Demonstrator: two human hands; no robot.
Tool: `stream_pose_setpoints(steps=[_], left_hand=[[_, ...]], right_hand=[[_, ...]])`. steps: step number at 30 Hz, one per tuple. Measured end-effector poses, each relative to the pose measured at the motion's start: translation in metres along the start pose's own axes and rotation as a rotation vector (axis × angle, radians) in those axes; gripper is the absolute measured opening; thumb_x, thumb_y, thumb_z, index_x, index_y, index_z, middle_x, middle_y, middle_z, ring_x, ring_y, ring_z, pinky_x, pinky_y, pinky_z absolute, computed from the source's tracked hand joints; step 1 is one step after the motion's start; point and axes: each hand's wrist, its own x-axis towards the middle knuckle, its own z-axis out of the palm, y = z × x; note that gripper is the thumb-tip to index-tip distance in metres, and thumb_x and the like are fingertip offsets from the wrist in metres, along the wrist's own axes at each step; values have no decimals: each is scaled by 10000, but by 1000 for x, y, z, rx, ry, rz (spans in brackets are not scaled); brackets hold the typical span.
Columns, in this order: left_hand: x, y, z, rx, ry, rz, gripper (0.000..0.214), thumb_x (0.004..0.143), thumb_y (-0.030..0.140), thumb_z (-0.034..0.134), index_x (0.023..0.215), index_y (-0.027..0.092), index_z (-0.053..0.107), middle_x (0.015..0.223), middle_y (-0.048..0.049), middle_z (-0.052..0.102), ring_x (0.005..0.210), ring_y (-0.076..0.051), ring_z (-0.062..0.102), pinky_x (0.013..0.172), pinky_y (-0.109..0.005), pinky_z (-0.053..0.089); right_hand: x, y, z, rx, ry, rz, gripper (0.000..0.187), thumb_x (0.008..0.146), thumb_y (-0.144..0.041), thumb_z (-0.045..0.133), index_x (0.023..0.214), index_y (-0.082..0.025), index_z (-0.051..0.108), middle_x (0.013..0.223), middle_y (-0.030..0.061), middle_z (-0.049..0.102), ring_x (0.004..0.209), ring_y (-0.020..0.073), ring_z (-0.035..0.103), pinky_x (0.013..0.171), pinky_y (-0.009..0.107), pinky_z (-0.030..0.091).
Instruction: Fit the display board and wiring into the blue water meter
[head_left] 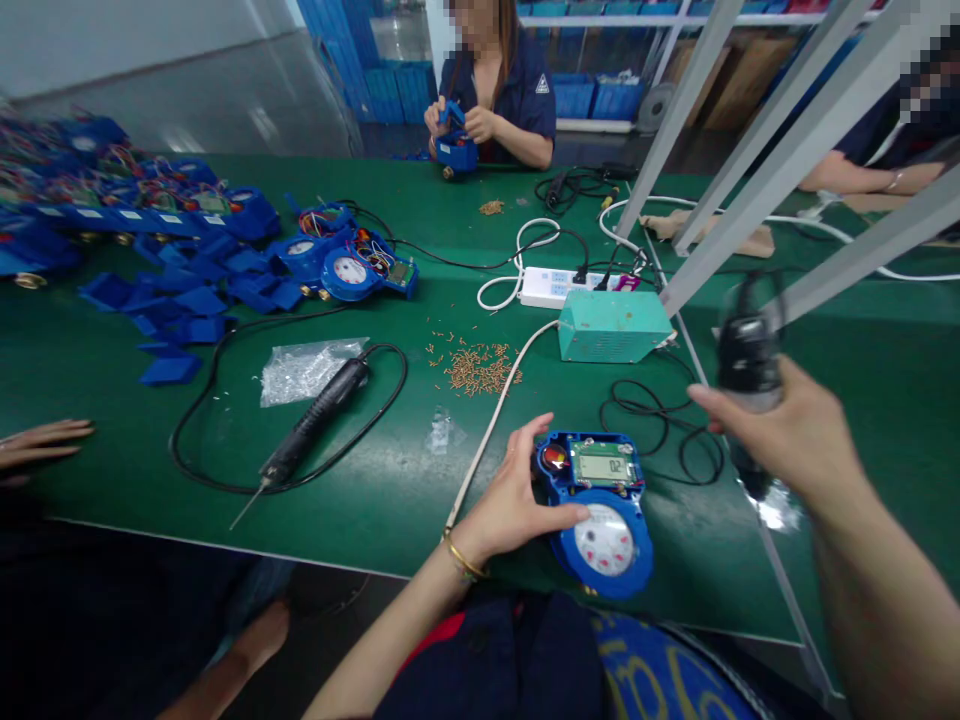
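Note:
A blue water meter with an open circuit board and small display lies at the near edge of the green table. My left hand rests on its left side, thumb on the dial face, fingers curled around the housing. My right hand is raised to the right of the meter and grips a black electric screwdriver, which points downward and is blurred.
A second black screwdriver with looped cable lies to the left, near a plastic bag. Several loose brass screws, a teal box, a power strip, blue meter parts. A co-worker sits opposite; another person's hand at left.

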Motion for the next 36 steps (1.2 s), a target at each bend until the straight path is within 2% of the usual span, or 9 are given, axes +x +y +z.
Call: stream_pose_setpoints(steps=[3,5,10,16,18,20,22,24,36], left_hand=[[2,13,-7,222,28,141,799,717,350,826,1402,240,429,1498,-126,421,1410,-299,407,1189,-507,341],[5,22,-10,316,30,183,664,745,318,793,1333,231,497,1426,-111,510,1354,-277,474,1167,-481,373],[10,38,-9,481,10,159,611,748,314,759,1294,191,513,1280,-96,623,1185,-255,602,1053,-426,482],[14,50,-6,661,-14,134,572,775,348,708,1280,149,528,1232,-123,641,1117,-267,639,990,-417,526],[15,55,-4,738,-37,134,607,785,343,685,1322,122,506,1266,-147,623,1151,-290,630,1007,-435,521],[17,61,-2,813,-68,129,593,797,332,656,1329,117,507,1283,-157,615,1171,-305,624,1020,-447,516],[19,67,0,876,-95,117,520,797,316,635,1273,128,550,1253,-151,632,1150,-308,637,1010,-446,524],[22,72,2,930,-110,104,455,782,303,631,1202,132,587,1201,-148,656,1103,-312,658,982,-447,539],[33,78,-9,997,-215,131,393,766,359,673,1087,135,644,1071,-135,723,999,-309,701,901,-421,566]], right_hand=[[-9,-7,44,-110,-31,-15,791,803,-843,471,1085,-127,655,743,146,687,618,277,628,550,336,417],[-17,-5,67,-142,-49,-62,769,816,-834,465,1106,-147,656,823,147,695,686,289,636,559,335,425],[-36,-1,94,-209,-60,-158,617,928,-673,459,1176,-138,640,915,164,660,833,310,616,580,343,464],[-54,-14,77,-211,-2,-230,510,996,-452,433,1234,-41,620,1045,232,651,949,351,604,750,458,538],[-65,-26,66,-111,64,-236,460,1013,-392,416,1260,-52,603,1115,214,660,989,322,623,845,460,537],[-77,-40,58,157,102,-254,410,1024,-352,422,1310,-102,577,1142,159,683,1010,267,655,913,417,536],[-88,-54,57,359,69,-258,402,1038,-335,397,1359,-146,549,1185,123,687,1049,231,667,914,372,547],[-95,-63,60,427,49,-241,425,1050,-323,352,1393,-143,528,1209,124,679,1067,221,664,898,359,554],[-95,-66,66,434,69,-244,453,1044,-305,349,1425,-118,508,1140,140,687,964,227,667,839,375,561]])
